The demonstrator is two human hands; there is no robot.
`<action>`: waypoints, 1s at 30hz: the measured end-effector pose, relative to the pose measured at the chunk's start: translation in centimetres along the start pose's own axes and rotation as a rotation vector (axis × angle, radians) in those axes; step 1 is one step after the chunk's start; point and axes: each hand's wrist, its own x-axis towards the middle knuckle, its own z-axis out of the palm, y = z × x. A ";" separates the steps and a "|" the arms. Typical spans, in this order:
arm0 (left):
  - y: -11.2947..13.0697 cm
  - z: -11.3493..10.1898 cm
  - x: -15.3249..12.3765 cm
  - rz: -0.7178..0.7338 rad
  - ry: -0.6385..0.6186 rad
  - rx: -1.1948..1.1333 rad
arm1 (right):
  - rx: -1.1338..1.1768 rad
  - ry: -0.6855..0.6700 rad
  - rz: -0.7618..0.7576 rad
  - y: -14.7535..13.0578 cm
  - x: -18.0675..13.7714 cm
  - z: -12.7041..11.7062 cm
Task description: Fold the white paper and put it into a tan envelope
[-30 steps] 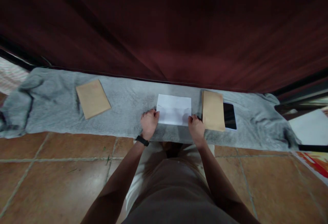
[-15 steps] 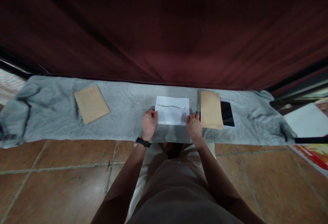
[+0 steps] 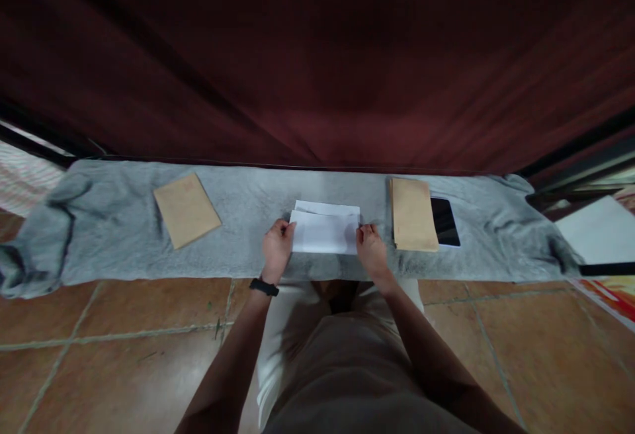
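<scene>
A white sheet of paper [image 3: 325,230] lies on a grey towel [image 3: 248,206] spread along the floor, its near part folded up over the far part. My left hand [image 3: 276,247], with a black watch on the wrist, pinches the sheet's left edge. My right hand [image 3: 370,249] pinches its right edge. Both hands have their fingers closed on the paper. A stack of brown envelopes [image 3: 413,214] sits just right of my right hand. Another brown envelope [image 3: 186,210] lies apart on the towel to the left.
A dark tablet or phone [image 3: 445,221] lies beside the stack, partly under it. A dark red curtain [image 3: 317,63] hangs behind the towel. Brown floor tiles [image 3: 114,348] surround my legs. White paper [image 3: 595,235] and a coloured sheet lie at the far right.
The flat sheet has been folded: my hands lifted its near edge and brought it over toward the far edge. Both hands moved slightly forward with it.
</scene>
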 end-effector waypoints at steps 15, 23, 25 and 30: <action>1.3 1.0 2.4 -0.046 -0.113 0.257 | -0.067 0.056 0.018 0.4 0.6 0.6; 2.6 0.6 2.3 -0.048 -0.148 0.339 | -0.138 0.036 0.013 0.2 0.9 0.1; 2.8 0.4 2.0 -0.052 -0.156 0.354 | -0.150 0.017 0.012 0.1 1.1 0.0; 3.0 0.3 1.6 -0.066 -0.153 0.369 | -0.186 -0.013 0.015 -0.1 1.4 -0.3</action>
